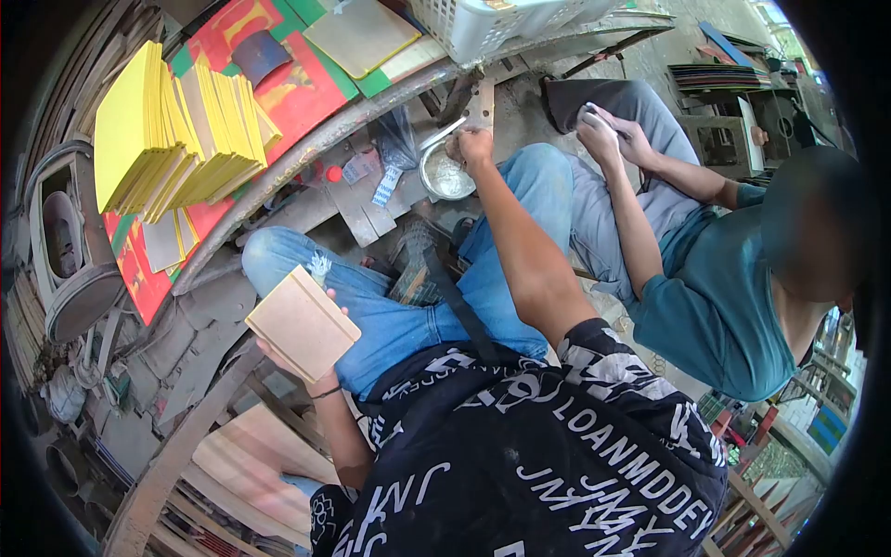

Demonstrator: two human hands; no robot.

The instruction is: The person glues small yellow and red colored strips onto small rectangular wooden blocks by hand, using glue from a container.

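My left hand (327,379) grips a tan, book-like board (303,322) with thin yellow edges, held over my left thigh. The fingers are partly hidden beneath it. At the rim of a metal bowl (447,174), between my knees and the bench, my right hand (476,147) is closed on something small that I cannot make out. Pale, whitish stuff lies in the bowl. A white stick (443,133) crosses above the bowl's far rim.
On the bench, yellow-and-tan boards (176,135) stand stacked on a red and green sheet (316,93). Nearby are a dark curved piece (261,58), another tan board (362,35) and a white plastic basket (501,23). A co-worker (715,269) sits close at my right, hands together.
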